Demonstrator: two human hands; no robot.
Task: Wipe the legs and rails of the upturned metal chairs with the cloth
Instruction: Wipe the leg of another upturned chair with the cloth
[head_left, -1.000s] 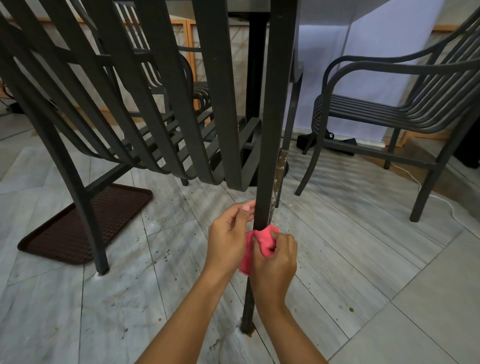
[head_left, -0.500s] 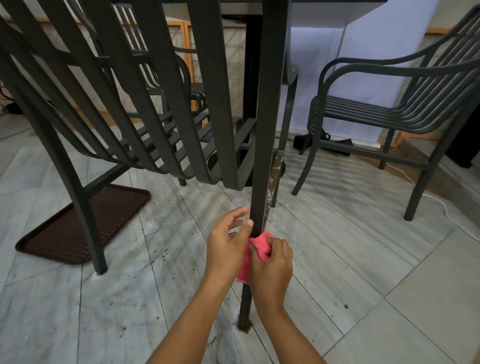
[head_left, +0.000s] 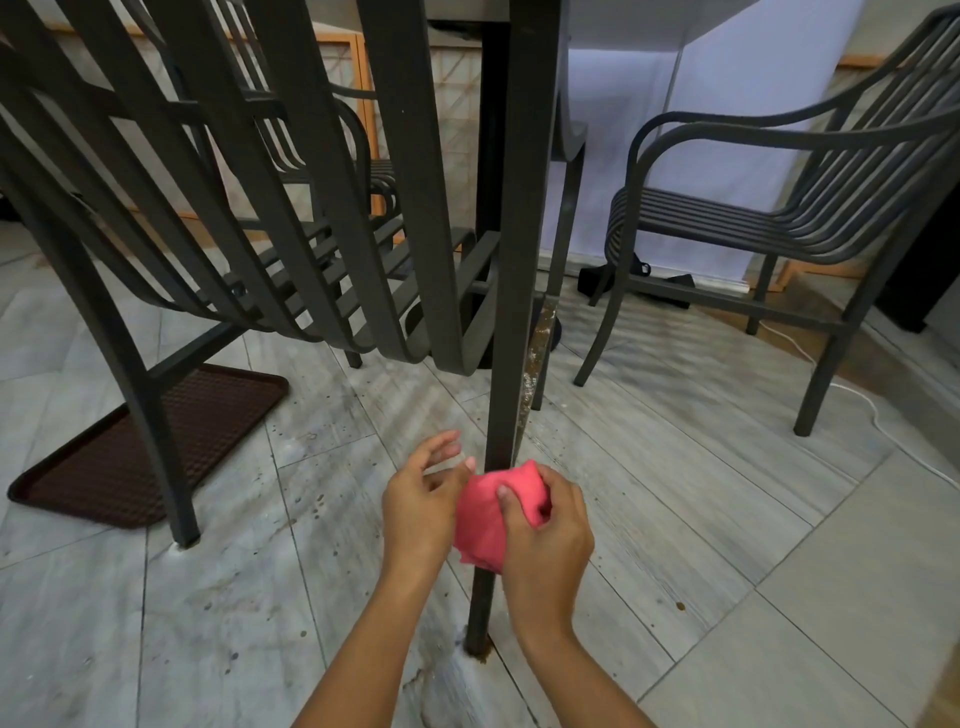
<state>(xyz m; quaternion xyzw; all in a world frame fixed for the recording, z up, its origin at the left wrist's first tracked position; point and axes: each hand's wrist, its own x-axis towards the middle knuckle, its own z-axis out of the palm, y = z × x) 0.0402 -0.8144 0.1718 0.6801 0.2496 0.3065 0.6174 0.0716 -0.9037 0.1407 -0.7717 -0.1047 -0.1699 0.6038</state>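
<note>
A dark metal chair leg (head_left: 519, 291) runs down the middle of the view to the floor, with a rusty, flaking strip on its right edge. A pink cloth (head_left: 480, 519) is bunched around the lower part of this leg. My right hand (head_left: 545, 530) grips the cloth from the right, fingers curled over it. On the left of the leg, my left hand (head_left: 423, 499) has loose, spread fingers; its thumb tip touches the cloth's top edge by the leg. The chair's slatted seat and back (head_left: 291, 218) fill the upper left.
A second dark metal chair (head_left: 779, 218) stands upright at the right, with a white cable (head_left: 878, 415) on the floor by its leg. A brown ribbed tray (head_left: 156, 447) lies on the floor at the left. Grey tiled floor surrounds the leg; a white sheet hangs behind.
Both hands have slid the cloth slightly lower on the leg. My left hand, which was wrapped round the leg above the cloth, has loosened and spread its fingers.
</note>
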